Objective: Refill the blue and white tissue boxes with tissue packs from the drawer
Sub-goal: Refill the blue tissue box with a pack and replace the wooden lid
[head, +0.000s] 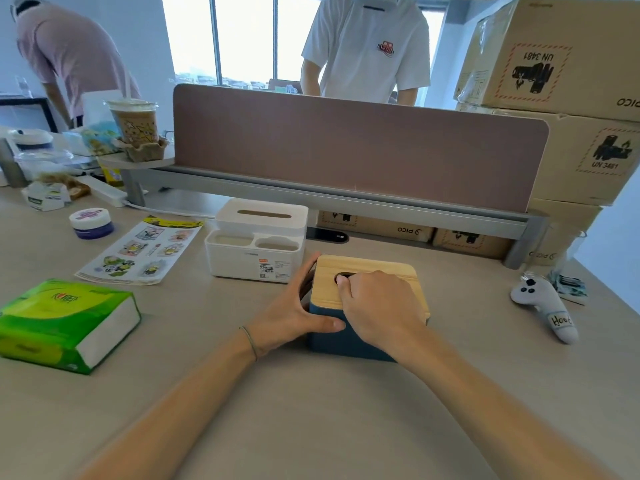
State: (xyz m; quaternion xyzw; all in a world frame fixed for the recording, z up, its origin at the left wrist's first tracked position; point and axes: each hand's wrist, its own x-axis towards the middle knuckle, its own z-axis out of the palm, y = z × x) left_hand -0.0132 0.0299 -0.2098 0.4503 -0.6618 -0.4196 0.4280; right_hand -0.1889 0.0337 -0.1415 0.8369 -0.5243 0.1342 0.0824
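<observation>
The refill looks to be at an early stage. The blue tissue box (349, 336) sits at the middle of the desk (311, 427) with its wooden lid (367, 271) still seated on top, and no tissue shows through the slot. The white tissue box (258, 239), at about eleven o'clock from the blue one and just beside it, is also closed, with an empty slot. One green tissue pack (65, 323) lies on the desk well apart at nine o'clock, still wrapped; no drawer is in view. So judging from this, both boxes remain to be filled.

The blue box is between the hands. The left hand (298, 313) is spread wide and pressed flat against the box's left side, thumb along the near face, steadying it. The right hand (377, 306) rests curled on the lid, fingertips (344, 280) hooked at the oval slot, likely to lift the lid. Whether the lid has begun to rise cannot be told.
</observation>
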